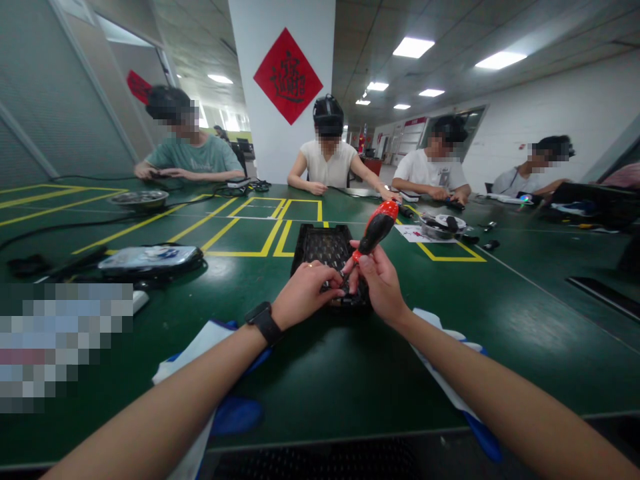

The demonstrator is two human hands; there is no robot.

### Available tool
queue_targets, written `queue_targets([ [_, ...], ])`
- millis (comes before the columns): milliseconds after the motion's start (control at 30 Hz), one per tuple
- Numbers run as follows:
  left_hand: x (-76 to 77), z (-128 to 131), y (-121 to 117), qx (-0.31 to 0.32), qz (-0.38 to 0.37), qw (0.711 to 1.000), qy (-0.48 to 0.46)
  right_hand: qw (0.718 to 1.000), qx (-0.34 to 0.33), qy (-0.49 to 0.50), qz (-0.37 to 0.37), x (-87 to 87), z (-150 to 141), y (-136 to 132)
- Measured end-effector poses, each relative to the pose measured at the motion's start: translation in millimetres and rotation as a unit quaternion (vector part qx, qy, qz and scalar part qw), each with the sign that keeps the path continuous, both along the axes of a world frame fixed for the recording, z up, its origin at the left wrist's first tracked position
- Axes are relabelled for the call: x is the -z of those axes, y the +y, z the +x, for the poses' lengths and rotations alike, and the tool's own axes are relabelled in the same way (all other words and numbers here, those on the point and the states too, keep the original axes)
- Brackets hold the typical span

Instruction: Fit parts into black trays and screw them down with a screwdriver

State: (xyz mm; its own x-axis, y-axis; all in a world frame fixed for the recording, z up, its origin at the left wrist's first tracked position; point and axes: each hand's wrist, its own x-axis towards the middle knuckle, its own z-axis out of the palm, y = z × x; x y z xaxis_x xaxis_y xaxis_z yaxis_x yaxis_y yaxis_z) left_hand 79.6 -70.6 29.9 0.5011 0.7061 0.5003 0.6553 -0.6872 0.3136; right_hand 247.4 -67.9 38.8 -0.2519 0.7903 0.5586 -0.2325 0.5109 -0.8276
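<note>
A red and black screwdriver is in my right hand, its handle tilted up and to the right and its shaft slanting down between my fingers. My left hand is closed in a pinch near the screwdriver's lower end. What its fingertips hold, if anything, is too small and hidden to make out. Both hands are over the near end of a black tray-like case with a patterned inside. My fingers cover part of that end. A dark watch is on my left wrist.
White and blue gloves lie under my forearms on the green table. A phone-like device and cables lie left. Metal bowls stand at far left and right. Several people sit across the table, one reaching toward the right bowl.
</note>
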Motion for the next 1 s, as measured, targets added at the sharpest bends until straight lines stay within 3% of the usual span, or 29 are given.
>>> queue_targets([
  [1000,-3.4,0.8,-5.6,-0.013,0.034,0.999,0.027,0.997,0.04,-0.034,0.05,5.5,2.7,-0.8],
])
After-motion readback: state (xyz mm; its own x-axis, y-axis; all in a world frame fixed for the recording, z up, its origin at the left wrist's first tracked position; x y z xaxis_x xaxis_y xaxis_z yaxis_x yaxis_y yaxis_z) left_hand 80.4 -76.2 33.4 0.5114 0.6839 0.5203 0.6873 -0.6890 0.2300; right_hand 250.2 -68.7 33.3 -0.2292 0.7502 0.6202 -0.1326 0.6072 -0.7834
